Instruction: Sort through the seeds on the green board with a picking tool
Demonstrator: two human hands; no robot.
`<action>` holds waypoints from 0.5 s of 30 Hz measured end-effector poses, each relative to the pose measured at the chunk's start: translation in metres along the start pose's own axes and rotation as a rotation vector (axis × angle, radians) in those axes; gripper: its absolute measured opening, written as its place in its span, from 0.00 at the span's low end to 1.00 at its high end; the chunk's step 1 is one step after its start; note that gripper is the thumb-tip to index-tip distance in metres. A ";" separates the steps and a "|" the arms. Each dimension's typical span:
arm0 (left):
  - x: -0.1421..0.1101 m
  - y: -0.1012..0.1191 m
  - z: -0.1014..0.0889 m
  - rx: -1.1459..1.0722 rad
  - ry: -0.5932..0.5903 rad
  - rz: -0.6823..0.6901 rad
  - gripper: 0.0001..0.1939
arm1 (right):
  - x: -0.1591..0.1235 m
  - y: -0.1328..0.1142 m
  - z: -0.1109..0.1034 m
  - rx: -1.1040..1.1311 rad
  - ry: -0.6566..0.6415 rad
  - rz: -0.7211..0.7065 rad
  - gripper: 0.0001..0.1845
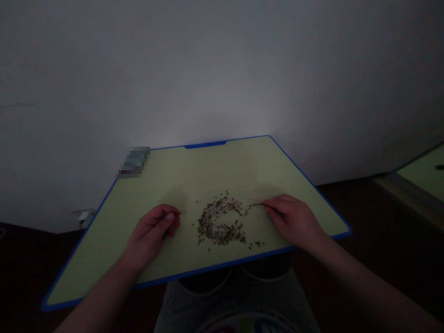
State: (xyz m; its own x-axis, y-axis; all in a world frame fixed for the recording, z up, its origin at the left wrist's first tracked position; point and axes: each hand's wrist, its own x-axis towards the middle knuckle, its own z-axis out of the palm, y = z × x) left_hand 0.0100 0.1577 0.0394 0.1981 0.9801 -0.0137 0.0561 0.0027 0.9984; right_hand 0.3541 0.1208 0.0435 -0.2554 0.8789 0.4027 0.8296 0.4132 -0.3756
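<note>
A pile of small dark green beans mixed with pale grains [220, 222] lies in a rough ring on a light green board with a blue rim [194, 276]. My left hand [153, 231] rests on the board left of the pile, fingers curled loosely with nothing visible in them. My right hand [292, 217] lies right of the pile and pinches thin tweezers [257, 205], whose tip points at the pile's upper right edge. A few loose beans [257, 243] are scattered near the front edge.
A small blurred rectangular object [133, 163] sits at the board's far left corner. A pale wall rises behind the board. Another green surface with a dark spot [428, 171] shows at the far right. My lap is below the board's front edge.
</note>
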 end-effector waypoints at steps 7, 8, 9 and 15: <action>-0.003 -0.002 -0.002 0.019 -0.004 0.012 0.07 | 0.003 0.003 0.001 -0.015 0.000 0.041 0.12; -0.003 -0.002 -0.002 0.018 -0.002 0.010 0.07 | 0.004 0.003 0.001 -0.006 -0.004 0.030 0.12; -0.003 -0.002 -0.002 0.017 -0.001 0.007 0.08 | 0.005 0.003 0.001 0.003 -0.007 0.018 0.12; -0.001 0.000 0.001 0.010 0.005 0.010 0.07 | 0.007 0.002 -0.003 0.049 -0.015 -0.065 0.12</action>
State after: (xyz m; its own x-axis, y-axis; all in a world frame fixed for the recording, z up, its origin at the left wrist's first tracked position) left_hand 0.0103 0.1565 0.0398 0.1943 0.9809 -0.0033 0.0637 -0.0093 0.9979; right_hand 0.3553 0.1267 0.0476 -0.3152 0.8533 0.4154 0.7857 0.4802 -0.3901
